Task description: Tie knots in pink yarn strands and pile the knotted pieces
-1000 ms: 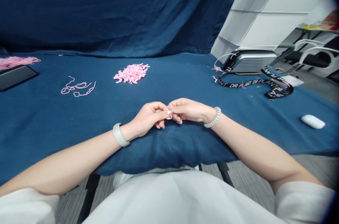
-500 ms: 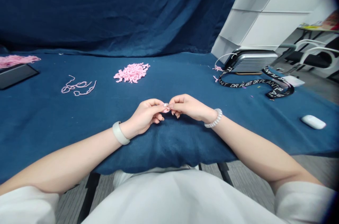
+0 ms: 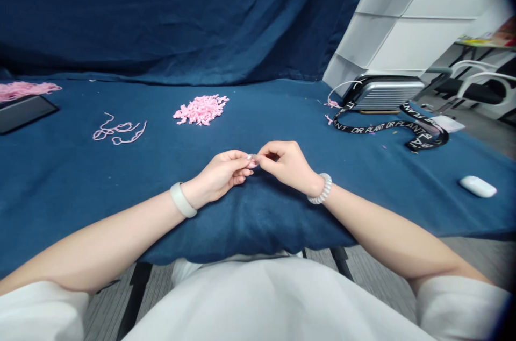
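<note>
A person sits at a surface (image 3: 80,179) covered in dark blue cloth, with both bare forearms reaching toward the middle of the view. The left hand (image 3: 215,178) and right hand (image 3: 285,166) meet just above a navy cushion (image 3: 250,220). The left fingers (image 3: 242,161) and right fingers (image 3: 264,151) come together at their tips, pinched on a tiny pink yarn piece (image 3: 252,164). The piece sits between the fingertips, mostly hidden and too small to make out in detail. A white band (image 3: 182,199) circles the left wrist, and a white coiled bracelet (image 3: 320,189) circles the right.

From the hands, a heap of short pink yarn pieces (image 3: 200,109) lies at 11 o'clock. A loose pink yarn strand (image 3: 116,131) curls on the cloth at 10 o'clock. Farther out in that direction, a pink yarn bundle (image 3: 24,90) rests by a dark flat tray (image 3: 24,116). At 2 o'clock, a ridged silver case (image 3: 382,94) sits behind a black "DR PLANT" lanyard (image 3: 374,127). A white earbud case (image 3: 478,186) lies at 3 o'clock.
</note>
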Demonstrator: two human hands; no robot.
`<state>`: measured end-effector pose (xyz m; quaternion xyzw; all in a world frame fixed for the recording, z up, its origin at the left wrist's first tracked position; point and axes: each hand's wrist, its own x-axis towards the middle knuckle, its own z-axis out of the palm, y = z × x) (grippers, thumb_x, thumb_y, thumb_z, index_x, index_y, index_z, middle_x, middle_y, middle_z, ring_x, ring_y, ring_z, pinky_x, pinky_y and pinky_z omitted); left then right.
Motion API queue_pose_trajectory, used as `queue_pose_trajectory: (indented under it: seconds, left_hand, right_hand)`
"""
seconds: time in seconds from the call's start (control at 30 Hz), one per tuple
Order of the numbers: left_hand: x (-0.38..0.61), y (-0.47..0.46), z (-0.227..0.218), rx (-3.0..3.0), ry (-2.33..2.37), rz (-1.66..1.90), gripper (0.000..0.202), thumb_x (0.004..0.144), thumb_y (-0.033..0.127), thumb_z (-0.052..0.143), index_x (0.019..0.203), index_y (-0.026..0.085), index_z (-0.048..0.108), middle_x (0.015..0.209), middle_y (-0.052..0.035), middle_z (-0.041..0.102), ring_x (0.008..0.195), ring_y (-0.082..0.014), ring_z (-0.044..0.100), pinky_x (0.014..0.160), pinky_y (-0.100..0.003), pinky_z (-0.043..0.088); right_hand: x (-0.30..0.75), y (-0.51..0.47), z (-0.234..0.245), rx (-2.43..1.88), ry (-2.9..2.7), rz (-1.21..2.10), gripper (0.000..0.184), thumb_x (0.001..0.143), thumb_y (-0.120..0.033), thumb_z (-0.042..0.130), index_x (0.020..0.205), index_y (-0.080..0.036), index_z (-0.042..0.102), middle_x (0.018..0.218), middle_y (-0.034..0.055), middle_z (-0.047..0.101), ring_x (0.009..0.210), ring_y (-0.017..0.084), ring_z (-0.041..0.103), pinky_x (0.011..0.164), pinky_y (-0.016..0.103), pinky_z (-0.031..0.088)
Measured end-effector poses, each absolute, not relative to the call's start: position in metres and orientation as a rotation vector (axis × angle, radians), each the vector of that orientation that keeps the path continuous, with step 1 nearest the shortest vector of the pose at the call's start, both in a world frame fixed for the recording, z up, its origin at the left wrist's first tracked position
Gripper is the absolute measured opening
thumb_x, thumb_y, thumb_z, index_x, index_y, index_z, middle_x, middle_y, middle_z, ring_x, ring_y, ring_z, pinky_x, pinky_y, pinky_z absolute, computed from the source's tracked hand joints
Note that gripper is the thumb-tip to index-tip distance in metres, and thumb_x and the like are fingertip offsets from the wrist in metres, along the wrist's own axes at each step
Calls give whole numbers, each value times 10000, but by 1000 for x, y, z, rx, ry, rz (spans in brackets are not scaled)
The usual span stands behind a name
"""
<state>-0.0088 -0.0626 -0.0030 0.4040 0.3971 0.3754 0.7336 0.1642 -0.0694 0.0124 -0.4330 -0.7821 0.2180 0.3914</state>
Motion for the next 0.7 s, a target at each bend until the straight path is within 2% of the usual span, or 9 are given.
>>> queue_pose_trajectory:
  seconds: [0.3,0.47,0.57,0.7]
  left_hand:
    - [-7,-63,-3,891,840,868,96,704,169,670,704,118,589,632,5,574,509,-30,492,442,-118,382]
    - [-6,-64,-3,920,855,900,120,694,157,660,666,131,547,550,28,507,484,-35,442,444,-139,343]
    - [-5,-65,-3,944,871,916,135,694,157,650,645,135,526,526,35,485,480,-39,428,445,-148,324]
    - [-4,-68,-1,1017,891,909,150,677,156,659,629,133,519,536,33,505,472,-40,423,440,-156,310]
  right_hand:
    - [169,-68,7,-747,-2311,-61,195,850,-162,461,724,-144,609,694,56,621,682,142,549,682,269,443]
    - [173,-68,9,-683,-2409,-260,219,873,-181,451,755,-143,631,745,76,633,691,155,535,653,287,445]
    - [175,-69,14,-640,-2386,-212,193,859,-195,481,775,-151,648,781,74,642,702,154,543,659,291,453]
    - [176,-67,22,-721,-2268,100,144,829,-180,524,802,-143,661,773,60,653,725,142,582,687,269,468]
